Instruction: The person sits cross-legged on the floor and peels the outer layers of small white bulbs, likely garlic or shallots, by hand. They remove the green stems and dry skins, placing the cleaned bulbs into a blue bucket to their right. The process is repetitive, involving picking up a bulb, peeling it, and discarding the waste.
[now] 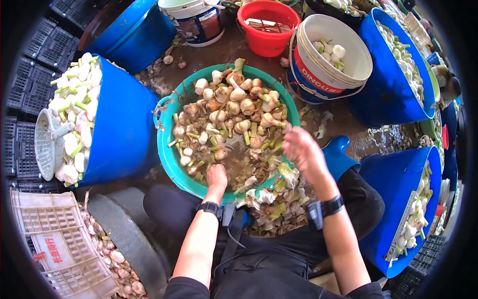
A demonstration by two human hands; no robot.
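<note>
A round green plastic tub point(167, 157) stands before me, holding murky water, unpeeled garlic bulbs point(247, 106) with short stems and floating skins. My left hand point(217, 175) dips in at the tub's near side, just below a bulb; its fingertips are hidden, so I cannot tell whether it holds anything. My right hand point(301, 149) is over the tub's right rim with bent, slightly blurred fingers, close to a garlic bulb's stem; its grip is unclear. Peeled skins point(278, 213) are heaped at the near right rim, between my legs.
Blue barrels of peeled white garlic stand at left point(123, 123) and right point(384, 187), another at upper right point(377, 86). Beyond the tub are a white bucket point(313, 45) with garlic and a red bucket point(269, 41). A plastic crate point(63, 239) lies lower left. Another person point(448, 84) is at far right.
</note>
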